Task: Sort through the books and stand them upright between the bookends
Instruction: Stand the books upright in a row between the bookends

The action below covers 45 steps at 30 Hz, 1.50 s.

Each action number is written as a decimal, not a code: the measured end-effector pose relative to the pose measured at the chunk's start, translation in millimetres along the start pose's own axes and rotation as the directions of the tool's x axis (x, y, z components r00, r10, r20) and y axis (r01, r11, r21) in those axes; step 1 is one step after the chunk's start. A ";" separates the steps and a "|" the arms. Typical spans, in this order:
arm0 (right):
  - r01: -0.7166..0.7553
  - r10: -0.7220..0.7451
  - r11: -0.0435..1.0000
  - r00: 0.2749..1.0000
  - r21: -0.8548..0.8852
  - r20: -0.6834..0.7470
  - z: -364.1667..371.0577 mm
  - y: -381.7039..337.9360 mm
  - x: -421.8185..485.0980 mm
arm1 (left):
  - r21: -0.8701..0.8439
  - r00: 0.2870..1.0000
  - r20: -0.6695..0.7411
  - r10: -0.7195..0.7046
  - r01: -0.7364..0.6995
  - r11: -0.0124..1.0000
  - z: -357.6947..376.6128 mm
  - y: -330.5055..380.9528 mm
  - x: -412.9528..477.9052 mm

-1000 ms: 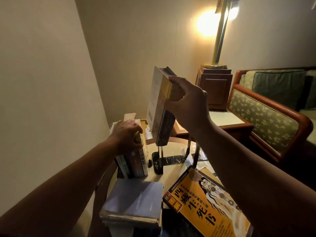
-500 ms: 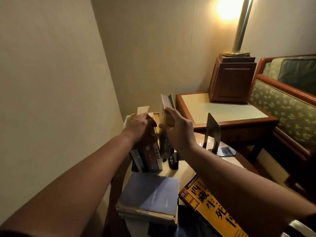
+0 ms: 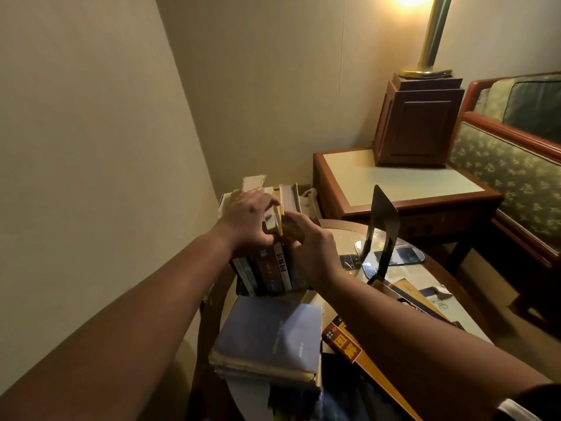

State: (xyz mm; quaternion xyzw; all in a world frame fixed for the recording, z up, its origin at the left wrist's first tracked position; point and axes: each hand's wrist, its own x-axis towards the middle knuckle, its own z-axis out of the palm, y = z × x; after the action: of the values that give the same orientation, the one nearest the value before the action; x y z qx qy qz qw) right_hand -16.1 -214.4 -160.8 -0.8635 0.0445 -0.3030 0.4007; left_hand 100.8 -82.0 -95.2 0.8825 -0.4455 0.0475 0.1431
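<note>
Table (image 3: 406,278): glass-topped and round, its near edge hidden under arms and books.
Upright row (image 3: 267,268): books stood spine-out at the table's far left, their tops covered by both hands; titles too dim to read.
Flat stack (image 3: 270,338): bluish cover on top, just in front of the row.
Yellow book (image 3: 343,344): lay flat, mostly hidden by the right forearm.
Bookend (image 3: 383,214): dark, upright, well apart to the right of the row.
Left hand (image 3: 246,220): fingers curled over the row's top.
Right hand (image 3: 315,247): closed on the gold-edged book (image 3: 290,202) at the row's right end.

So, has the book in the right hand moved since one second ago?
Yes. The book has come down from above the upright row of books and now stands at that row's right end.
</note>
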 end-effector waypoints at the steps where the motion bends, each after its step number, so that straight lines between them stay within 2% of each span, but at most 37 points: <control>1: -0.020 0.020 1.000 1.000 0.024 0.003 0.0 0.7 0.2 | -0.019 1.000 -0.001 -0.002 0.002 1.000 -0.2 -0.6 -0.3; 3: -0.134 0.131 0.985 0.991 0.112 0.034 -2.3 -2.3 -0.5 | -0.038 1.000 0.001 0.000 0.000 0.999 -0.3 -2.7 0.2; 6: -0.293 0.254 0.915 0.953 0.278 0.168 0.9 1.7 -11.6 | -0.015 0.999 0.042 0.024 -0.024 1.000 -0.5 -5.2 1.1; 9: -0.442 0.333 0.790 0.891 0.425 0.308 16.7 18.6 -28.3 | -0.018 0.998 0.053 0.034 -0.033 0.999 -2.3 -3.6 0.5; 14: -0.653 0.492 0.560 0.758 0.510 0.429 41.3 53.0 -33.5 | -0.031 0.998 0.009 0.056 -0.056 0.998 -0.3 -6.6 2.3; 16: -0.681 0.521 0.519 0.731 0.516 0.441 47.7 59.0 -33.1 | -0.027 0.997 -0.015 0.070 -0.071 0.997 1.6 -7.7 3.2; 21: -0.642 0.506 0.540 0.765 0.544 0.399 41.4 44.5 -27.7 | -0.052 0.995 -0.060 0.085 -0.088 0.995 3.3 -6.3 3.0; 29: -0.580 0.441 0.602 0.814 0.548 0.378 46.7 57.2 -27.4 | -0.025 0.989 0.080 0.120 -0.119 0.993 -6.9 -0.5 11.7; 32: -0.573 0.426 0.602 0.819 0.556 0.384 45.3 57.6 -26.4 | 0.115 0.975 0.141 0.172 -0.189 0.975 -8.6 4.2 19.7; 35: -0.558 0.394 0.620 0.829 0.551 0.397 44.9 57.8 -26.3 | 0.194 0.974 0.130 0.187 -0.210 0.958 -4.1 11.8 22.2; 40: -0.528 0.346 0.634 0.847 0.565 0.403 42.1 60.7 -25.7 | 0.107 0.978 0.132 0.160 -0.174 0.979 -7.2 15.4 20.3; 45: -0.572 0.369 0.637 0.815 0.517 0.447 36.1 56.1 -24.7 | 0.125 0.978 0.137 0.159 -0.176 0.976 -6.3 19.2 23.7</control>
State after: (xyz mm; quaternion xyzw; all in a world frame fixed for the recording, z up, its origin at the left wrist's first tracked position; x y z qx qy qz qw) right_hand -6.7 -220.4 -231.1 -0.6704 0.1053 -0.0486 0.7329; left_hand 99.9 -109.2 -80.2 0.8507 -0.5222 0.0339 0.0493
